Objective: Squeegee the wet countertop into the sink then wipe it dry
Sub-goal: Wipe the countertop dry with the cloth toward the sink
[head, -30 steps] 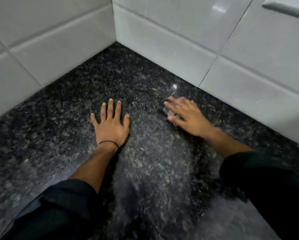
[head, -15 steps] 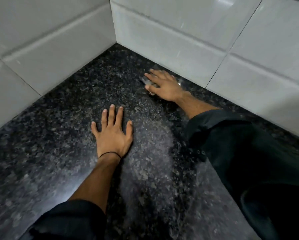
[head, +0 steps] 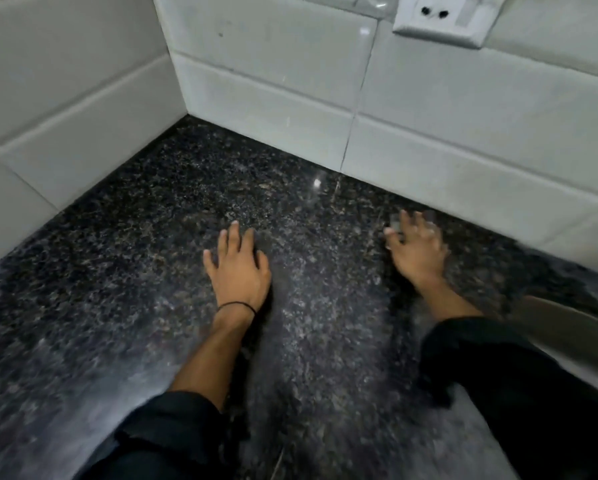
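My left hand [head: 238,268] is pressed flat on the dark granite countertop [head: 124,271], fingers spread, gripping nothing. My right hand [head: 415,249] is off to its right, close to the white tile wall [head: 463,143], and it's blurry. There's something small and pale under its fingertips, but I can't tell what it is or if I'm gripping it. Lots of free counter left of my left hand up to the corner. Both sleeves get cut off at the bottom. 1 wall socket [head: 442,20] sits above my right hand.
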